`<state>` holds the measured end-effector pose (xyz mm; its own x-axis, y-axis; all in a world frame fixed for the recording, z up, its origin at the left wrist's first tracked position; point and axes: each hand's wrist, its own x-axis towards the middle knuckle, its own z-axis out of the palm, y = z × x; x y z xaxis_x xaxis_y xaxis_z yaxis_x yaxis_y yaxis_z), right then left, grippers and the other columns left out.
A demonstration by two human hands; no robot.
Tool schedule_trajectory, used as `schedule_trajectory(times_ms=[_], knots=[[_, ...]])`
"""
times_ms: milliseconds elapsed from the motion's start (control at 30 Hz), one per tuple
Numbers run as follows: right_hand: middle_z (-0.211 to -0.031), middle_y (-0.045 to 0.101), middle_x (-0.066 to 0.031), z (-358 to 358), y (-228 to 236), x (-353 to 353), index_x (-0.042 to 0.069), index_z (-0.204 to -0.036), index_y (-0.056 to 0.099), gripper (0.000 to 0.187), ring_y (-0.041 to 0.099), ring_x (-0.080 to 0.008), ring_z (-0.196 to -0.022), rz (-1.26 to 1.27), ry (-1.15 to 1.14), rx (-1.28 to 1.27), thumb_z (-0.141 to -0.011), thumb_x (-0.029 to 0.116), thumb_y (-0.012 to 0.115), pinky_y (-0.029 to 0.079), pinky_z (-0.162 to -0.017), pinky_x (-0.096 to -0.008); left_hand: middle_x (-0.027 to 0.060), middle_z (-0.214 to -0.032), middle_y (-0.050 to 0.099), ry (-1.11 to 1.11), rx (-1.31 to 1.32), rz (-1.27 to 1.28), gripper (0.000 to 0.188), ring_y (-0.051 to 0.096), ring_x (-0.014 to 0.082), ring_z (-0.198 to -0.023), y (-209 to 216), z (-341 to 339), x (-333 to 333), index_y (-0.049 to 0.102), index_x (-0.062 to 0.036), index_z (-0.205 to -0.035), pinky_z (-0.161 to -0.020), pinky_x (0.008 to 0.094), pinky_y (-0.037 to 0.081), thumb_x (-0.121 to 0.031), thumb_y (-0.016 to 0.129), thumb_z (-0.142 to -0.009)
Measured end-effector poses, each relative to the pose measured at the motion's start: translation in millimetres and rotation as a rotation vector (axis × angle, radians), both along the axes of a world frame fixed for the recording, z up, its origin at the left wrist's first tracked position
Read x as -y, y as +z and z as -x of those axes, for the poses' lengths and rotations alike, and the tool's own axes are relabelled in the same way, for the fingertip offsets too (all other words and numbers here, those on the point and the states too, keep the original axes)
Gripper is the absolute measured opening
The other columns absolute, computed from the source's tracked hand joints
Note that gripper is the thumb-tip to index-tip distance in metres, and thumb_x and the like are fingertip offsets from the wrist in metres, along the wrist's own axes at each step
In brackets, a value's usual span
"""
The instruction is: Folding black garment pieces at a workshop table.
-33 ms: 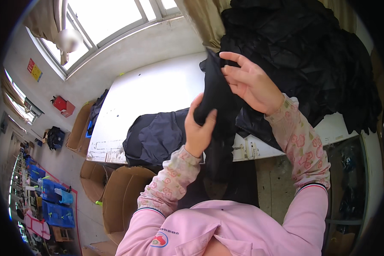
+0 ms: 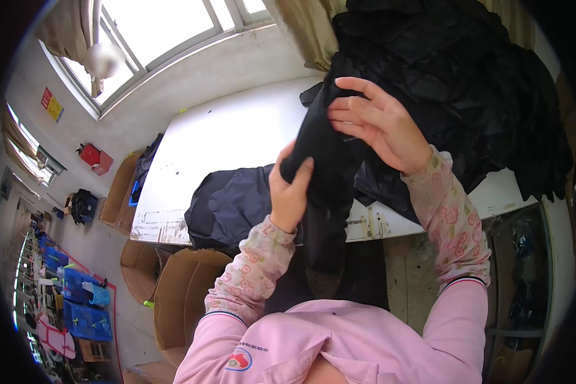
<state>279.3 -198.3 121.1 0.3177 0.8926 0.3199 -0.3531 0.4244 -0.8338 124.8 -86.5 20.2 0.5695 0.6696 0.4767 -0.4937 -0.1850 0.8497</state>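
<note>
My left hand (image 2: 289,192) is closed on a black garment (image 2: 329,160), thumb on the near side and fingers behind the cloth. The garment hangs in a long strip over the table's front edge, toward my lap. My right hand (image 2: 381,121) lies against its upper right edge with fingers stretched and apart, the top finger pointing away from the cloth. Its thumb is hard to make out. Left of the held garment, a dark folded garment (image 2: 230,205) lies flat on the white table (image 2: 237,128).
A large heap of black garments (image 2: 454,96) covers the table's right side. Cardboard boxes (image 2: 185,301) stand on the floor at the left front. Blue crates (image 2: 86,320) are farther left. A window (image 2: 166,32) and curtains (image 2: 304,29) are at the back.
My left hand has shifted slightly left with the garment, which now shows broader between my hands. The right hand has moved slightly right and down, its fingers flatter on the cloth.
</note>
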Motion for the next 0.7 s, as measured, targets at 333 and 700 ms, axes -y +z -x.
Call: schedule_trajectory(times_ms=[333, 700], knots=[[-0.105, 0.062, -0.0230, 55.6, -153.0, -19.8, -0.006, -0.114, 0.057, 0.046, 0.060, -0.0364, -0.100, 0.117, -0.793, 1.034, -0.081, 0.023, 0.074, 0.050, -0.085, -0.0377, 0.0123, -0.130, 0.054, -0.127, -0.001, 0.432, 0.054, 0.053, 0.0170, -0.115, -18.4, 8.7, -14.4, 0.045, 0.0031, -0.135, -0.099, 0.0285, 0.043, -0.033, 0.057, -0.097], [-0.083, 0.066, -0.0179, 59.5, -122.5, -16.5, 0.001, -0.093, 0.067, 0.035, 0.065, -0.0334, -0.080, 0.150, -0.267, 0.841, -0.073, 0.028, 0.078, 0.051, -0.072, -0.0364, 0.0171, -0.135, 0.049, -0.218, -0.761, -0.802, 0.102, 0.049, 0.0270, -0.125, 22.9, 44.9, -19.2, 0.031, -0.0015, -0.144, -0.105, 0.0355, 0.037, -0.031, 0.089, -0.065]])
